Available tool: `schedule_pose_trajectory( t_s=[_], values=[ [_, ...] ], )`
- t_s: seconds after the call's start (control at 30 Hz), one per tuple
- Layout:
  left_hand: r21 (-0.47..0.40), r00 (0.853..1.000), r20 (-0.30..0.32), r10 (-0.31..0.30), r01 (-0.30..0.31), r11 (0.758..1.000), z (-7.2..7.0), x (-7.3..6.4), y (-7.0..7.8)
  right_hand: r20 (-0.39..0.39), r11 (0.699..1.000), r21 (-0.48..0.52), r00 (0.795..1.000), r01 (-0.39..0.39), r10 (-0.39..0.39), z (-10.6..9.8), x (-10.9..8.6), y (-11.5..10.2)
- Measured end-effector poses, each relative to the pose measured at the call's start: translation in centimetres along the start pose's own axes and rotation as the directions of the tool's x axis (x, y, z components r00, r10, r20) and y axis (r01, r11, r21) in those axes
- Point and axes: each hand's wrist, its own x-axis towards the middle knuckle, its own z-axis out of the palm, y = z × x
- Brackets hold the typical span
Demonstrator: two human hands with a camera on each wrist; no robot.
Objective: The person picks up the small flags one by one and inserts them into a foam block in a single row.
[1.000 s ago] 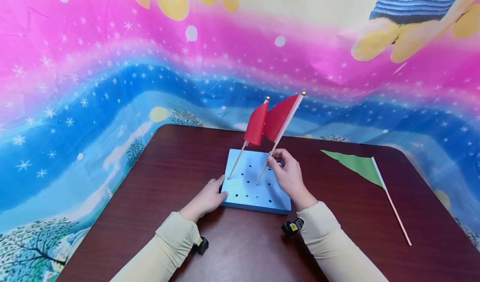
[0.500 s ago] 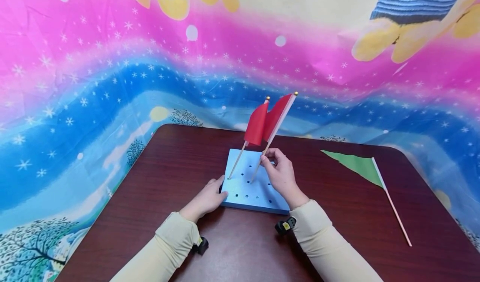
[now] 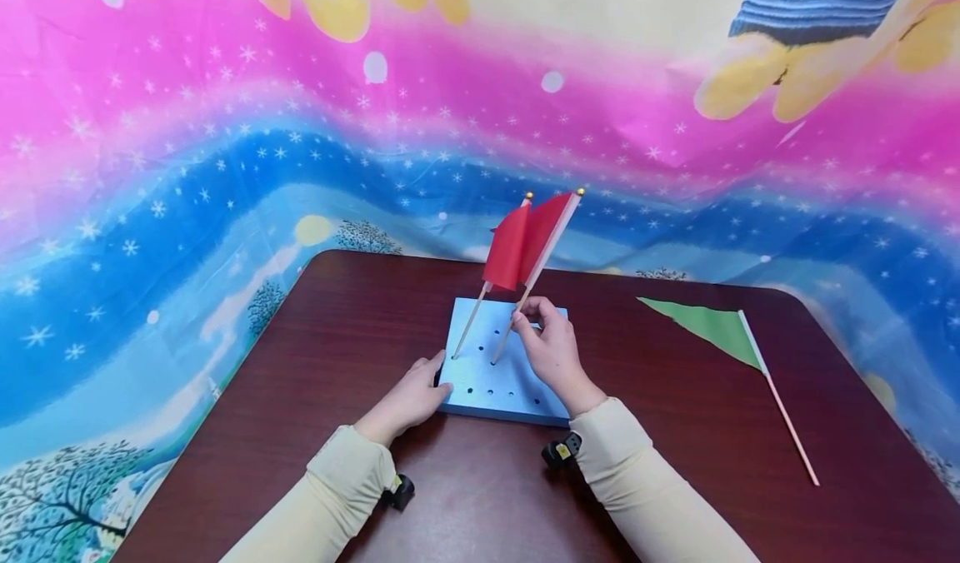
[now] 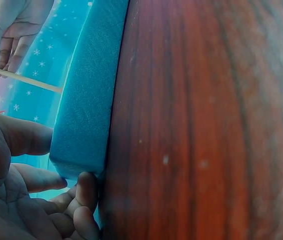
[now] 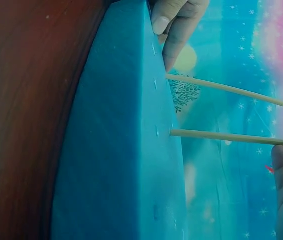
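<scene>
A blue board (image 3: 480,376) with rows of small holes lies on the table. The left hand (image 3: 408,396) holds its left edge, thumb at the top face and the other fingers bent along the side. Between thumb and fingertips, the right hand (image 3: 551,346) pinches the thin stick of a red flag (image 3: 546,234). This stick leans right, and its lower end is at a hole in the board, seen closer as a wooden stick (image 5: 221,136) in the right wrist view. Another red flag (image 3: 506,251) stands tilted in a hole near the board's left edge, untouched.
To the right, a green pennant (image 3: 708,327) on a pale stick lies flat on the dark wooden table (image 3: 675,446). A colourful printed curtain (image 3: 480,113) hangs behind the table's far edge. A small black camera sits at each wrist.
The right hand has moved left with its red flag, bringing the stick's lower end to a hole further left. The left hand and board stay put; the head view has shifted slightly.
</scene>
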Motion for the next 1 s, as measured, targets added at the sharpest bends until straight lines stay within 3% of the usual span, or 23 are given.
schedule_pose_trajectory(
  t_s=[0.3,0.7,1.0],
  values=[
    [0.034,0.999,-0.018,0.033,-0.032,0.999,-0.04,0.01,-0.12,0.027,1.0,0.011,1.0,0.005,-0.005,0.39,-0.07,0.15],
    [0.026,1.0,-0.012,0.022,-0.022,0.999,-0.06,0.06,-0.14,0.077,0.999,-0.047,0.997,0.002,0.002,0.88,-0.42,0.62],
    [0.024,1.0,-0.009,0.02,-0.02,1.0,0.01,0.04,-0.2,0.067,0.998,-0.066,0.998,0.007,-0.003,1.04,-0.54,0.7]
  ],
)
